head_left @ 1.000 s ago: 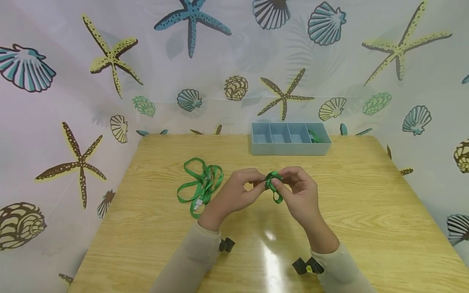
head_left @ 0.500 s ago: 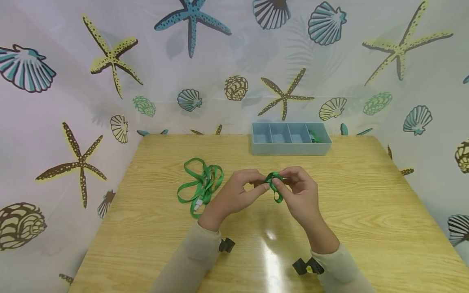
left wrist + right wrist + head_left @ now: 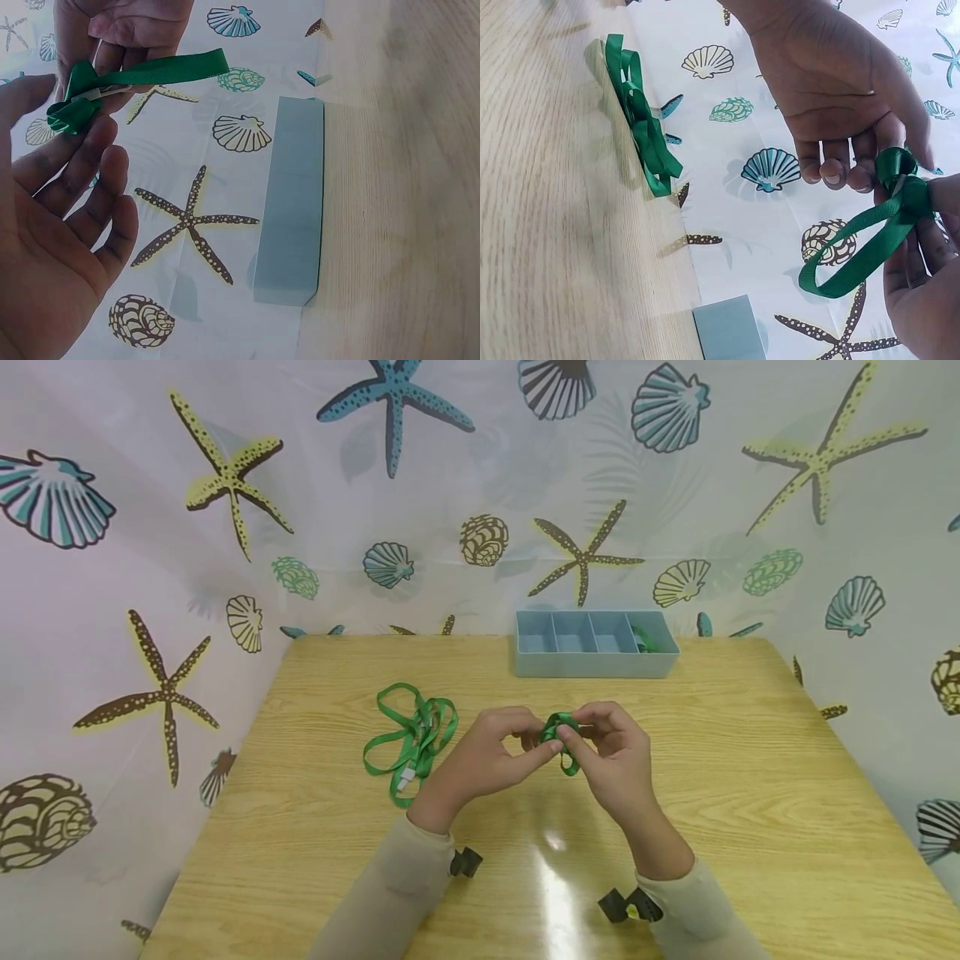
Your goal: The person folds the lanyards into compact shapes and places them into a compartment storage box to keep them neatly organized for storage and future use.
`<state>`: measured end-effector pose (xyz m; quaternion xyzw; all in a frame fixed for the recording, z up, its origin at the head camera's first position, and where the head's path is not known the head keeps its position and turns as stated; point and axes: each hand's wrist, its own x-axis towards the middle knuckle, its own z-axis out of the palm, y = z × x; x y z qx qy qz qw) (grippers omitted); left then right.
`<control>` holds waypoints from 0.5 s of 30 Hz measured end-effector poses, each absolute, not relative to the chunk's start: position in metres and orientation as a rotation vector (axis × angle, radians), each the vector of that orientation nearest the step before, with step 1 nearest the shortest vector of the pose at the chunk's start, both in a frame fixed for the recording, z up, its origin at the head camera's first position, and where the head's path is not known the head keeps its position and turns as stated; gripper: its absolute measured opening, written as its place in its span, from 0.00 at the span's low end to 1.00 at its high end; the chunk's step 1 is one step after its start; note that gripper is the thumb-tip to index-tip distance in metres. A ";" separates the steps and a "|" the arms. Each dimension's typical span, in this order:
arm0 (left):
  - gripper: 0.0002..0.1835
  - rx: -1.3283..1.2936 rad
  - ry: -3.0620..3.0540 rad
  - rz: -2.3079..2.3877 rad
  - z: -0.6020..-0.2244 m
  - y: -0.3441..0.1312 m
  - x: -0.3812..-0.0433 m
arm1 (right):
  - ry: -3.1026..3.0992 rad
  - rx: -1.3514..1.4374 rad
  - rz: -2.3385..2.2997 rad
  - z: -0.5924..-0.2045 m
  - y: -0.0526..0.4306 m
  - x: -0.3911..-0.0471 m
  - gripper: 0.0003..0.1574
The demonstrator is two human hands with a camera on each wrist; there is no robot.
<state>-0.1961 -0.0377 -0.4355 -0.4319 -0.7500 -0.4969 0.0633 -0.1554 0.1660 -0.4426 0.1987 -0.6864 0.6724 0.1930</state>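
Note:
Both hands hold a green ribbon lanyard [image 3: 561, 732], bunched into a small coil above the table. The right hand [image 3: 611, 756] pinches the coil between thumb and fingers. From the other side, the left hand [image 3: 491, 756] pinches it too, thumb [image 3: 551, 747] across its front. A flat loop hangs below the coil in the head view. In the left wrist view a small pale clip [image 3: 99, 93] shows among the folds, beside the left fingers. Left of the hands, more green lanyard [image 3: 408, 735] with a white buckle [image 3: 406, 777] lies loosely looped on the table.
A blue-grey divided box [image 3: 592, 666] stands at the table's back edge. Something green [image 3: 642, 639] lies in its rightmost compartment; the other compartments show bare bottoms. The wooden table [image 3: 750, 760] meets a shell-patterned curtain [image 3: 450, 593] behind and at the sides.
The left thumb has slid slightly down and right across the coil. Otherwise both hands stay in place, and the loose lanyard and box are unmoved.

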 end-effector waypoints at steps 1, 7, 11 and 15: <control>0.10 -1.305 -2.266 -1.508 -0.435 -0.038 -0.196 | -1.924 0.561 1.886 -0.443 0.166 -0.155 0.15; 0.12 -1.308 -2.256 -1.539 -0.435 -0.038 -0.196 | -1.921 0.564 1.909 -0.442 0.165 -0.154 0.15; 0.12 -1.315 -2.248 -1.536 -0.436 -0.038 -0.197 | -1.918 0.558 1.925 -0.441 0.165 -0.153 0.14; 0.12 -1.317 -2.246 -1.534 -0.435 -0.038 -0.196 | -1.908 0.566 1.923 -0.442 0.164 -0.153 0.13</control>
